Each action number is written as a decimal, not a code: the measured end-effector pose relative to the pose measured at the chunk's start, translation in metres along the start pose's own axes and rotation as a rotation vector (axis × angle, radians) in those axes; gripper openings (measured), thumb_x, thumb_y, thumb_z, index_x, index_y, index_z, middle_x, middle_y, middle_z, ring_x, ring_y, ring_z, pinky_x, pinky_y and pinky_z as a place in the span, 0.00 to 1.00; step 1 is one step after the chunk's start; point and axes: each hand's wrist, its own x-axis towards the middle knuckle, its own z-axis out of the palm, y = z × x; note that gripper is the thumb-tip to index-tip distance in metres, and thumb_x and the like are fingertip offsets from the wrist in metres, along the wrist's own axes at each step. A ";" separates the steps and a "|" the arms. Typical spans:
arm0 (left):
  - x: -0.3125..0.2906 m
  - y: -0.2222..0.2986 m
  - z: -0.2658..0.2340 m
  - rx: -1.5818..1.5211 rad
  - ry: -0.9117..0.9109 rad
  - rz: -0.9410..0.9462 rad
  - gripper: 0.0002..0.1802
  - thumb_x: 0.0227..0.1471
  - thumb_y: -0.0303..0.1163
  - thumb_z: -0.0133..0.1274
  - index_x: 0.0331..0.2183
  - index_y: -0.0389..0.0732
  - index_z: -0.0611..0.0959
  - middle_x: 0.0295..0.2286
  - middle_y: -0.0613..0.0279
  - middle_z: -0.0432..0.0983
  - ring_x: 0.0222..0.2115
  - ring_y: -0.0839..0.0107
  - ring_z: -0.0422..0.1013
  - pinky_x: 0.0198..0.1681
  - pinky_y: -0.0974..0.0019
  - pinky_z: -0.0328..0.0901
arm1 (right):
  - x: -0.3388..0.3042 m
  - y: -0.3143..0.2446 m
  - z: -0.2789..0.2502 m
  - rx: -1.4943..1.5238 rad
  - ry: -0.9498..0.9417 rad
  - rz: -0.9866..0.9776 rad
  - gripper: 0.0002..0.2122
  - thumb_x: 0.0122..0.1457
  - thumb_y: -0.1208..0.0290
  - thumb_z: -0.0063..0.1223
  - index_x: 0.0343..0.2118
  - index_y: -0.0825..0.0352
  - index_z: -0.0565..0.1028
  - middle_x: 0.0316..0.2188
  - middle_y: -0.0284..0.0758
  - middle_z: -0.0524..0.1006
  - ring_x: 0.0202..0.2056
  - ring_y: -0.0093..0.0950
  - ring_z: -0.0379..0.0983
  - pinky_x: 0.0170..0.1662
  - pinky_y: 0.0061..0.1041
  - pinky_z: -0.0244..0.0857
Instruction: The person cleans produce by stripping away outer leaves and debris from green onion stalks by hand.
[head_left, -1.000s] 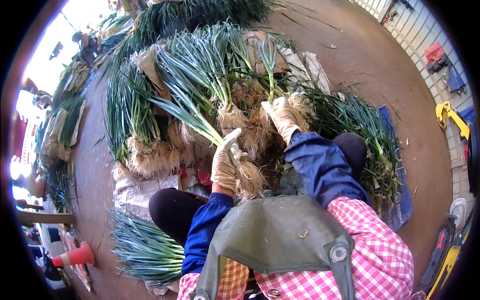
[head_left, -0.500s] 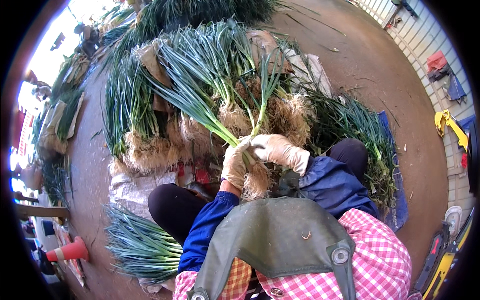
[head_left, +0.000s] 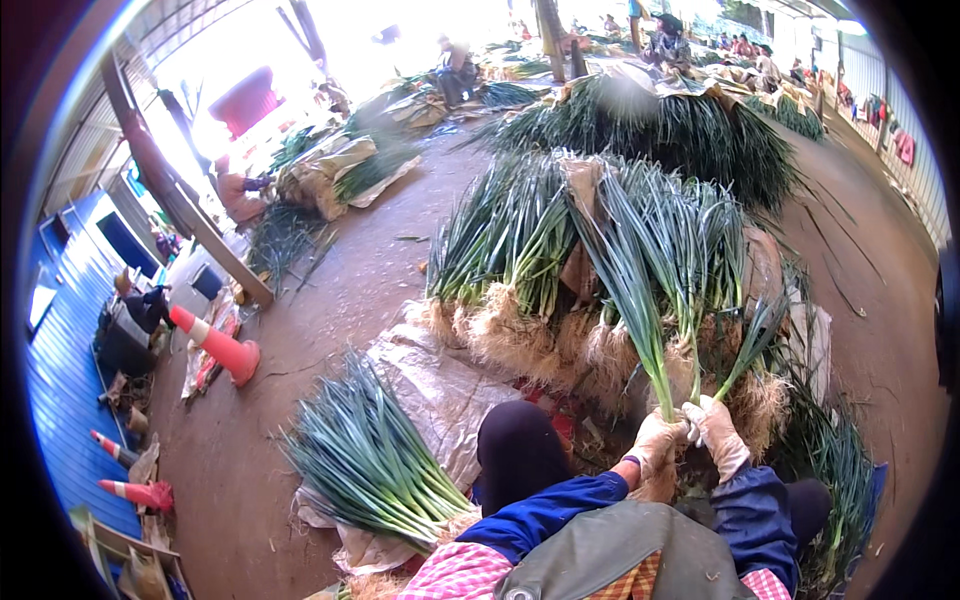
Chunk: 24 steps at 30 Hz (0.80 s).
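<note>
Closed round the lower stalks of a few green onions (head_left: 650, 350) is my gloved left hand (head_left: 657, 442); their long leaves rise up and away from me, and pale roots hang below the hand. Beside it, almost touching, my gloved right hand (head_left: 716, 435) closes on a shorter green onion stalk (head_left: 752, 345) that leans to the right. The fingertips of both hands are partly hidden. Just beyond the hands lies a large heap of green onions (head_left: 515, 235), roots towards me.
To my left a bundle of green onions (head_left: 375, 455) lies on pale sacking (head_left: 440, 385). More loose greens (head_left: 835, 480) are at my right. Farther off stand a traffic cone (head_left: 220, 347), a slanting wooden post (head_left: 180, 200) and another big heap (head_left: 650, 130). People sit in the distance.
The view has turned left and up, so my hands appear lower and farther right. My right hand has drawn slightly apart from the left, and the shorter stalk now tilts more to the right.
</note>
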 end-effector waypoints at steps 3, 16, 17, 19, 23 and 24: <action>-0.005 0.004 0.011 -0.060 -0.057 0.012 0.08 0.45 0.22 0.56 0.31 0.38 0.76 0.22 0.66 0.72 0.20 0.77 0.67 0.23 0.74 0.63 | -0.027 -0.020 0.001 0.243 -0.035 -0.006 0.08 0.60 0.67 0.47 0.31 0.67 0.73 0.13 0.26 0.68 0.11 0.16 0.61 0.14 0.15 0.54; -0.005 0.006 -0.012 -0.062 0.129 -0.251 0.13 0.48 0.37 0.60 0.28 0.38 0.77 0.18 0.66 0.70 0.15 0.73 0.65 0.19 0.69 0.63 | -0.135 -0.072 -0.143 0.350 0.679 -0.552 0.20 0.60 0.52 0.47 0.37 0.67 0.76 0.21 0.23 0.71 0.18 0.09 0.58 0.19 0.11 0.53; -0.004 0.005 -0.010 -0.048 0.135 -0.252 0.12 0.49 0.37 0.58 0.26 0.39 0.76 0.17 0.65 0.69 0.15 0.72 0.65 0.18 0.68 0.62 | -0.147 -0.051 -0.191 0.410 0.878 -0.575 0.21 0.60 0.51 0.47 0.42 0.67 0.75 0.27 0.23 0.71 0.20 0.06 0.55 0.22 0.08 0.50; -0.003 0.004 0.000 -0.024 0.129 -0.254 0.11 0.50 0.35 0.56 0.23 0.41 0.74 0.15 0.63 0.68 0.14 0.70 0.65 0.17 0.65 0.62 | -0.190 0.057 -0.359 0.551 1.016 -0.660 0.22 0.63 0.56 0.43 0.54 0.67 0.67 0.55 0.33 0.67 0.47 0.19 0.68 0.38 0.15 0.61; -0.008 0.003 -0.007 -0.047 0.135 -0.247 0.08 0.48 0.31 0.58 0.27 0.37 0.77 0.18 0.61 0.72 0.17 0.68 0.70 0.21 0.64 0.67 | -0.169 0.071 -0.331 1.435 1.038 -0.613 0.22 0.63 0.57 0.42 0.54 0.66 0.66 0.57 0.34 0.65 0.55 0.28 0.63 0.51 0.24 0.61; -0.005 0.001 -0.003 -0.030 0.128 -0.253 0.08 0.48 0.31 0.58 0.27 0.37 0.77 0.18 0.60 0.72 0.17 0.68 0.70 0.21 0.65 0.67 | -0.139 0.084 -0.316 1.360 0.932 -0.598 0.24 0.62 0.52 0.44 0.54 0.65 0.66 0.55 0.32 0.68 0.52 0.26 0.66 0.44 0.20 0.67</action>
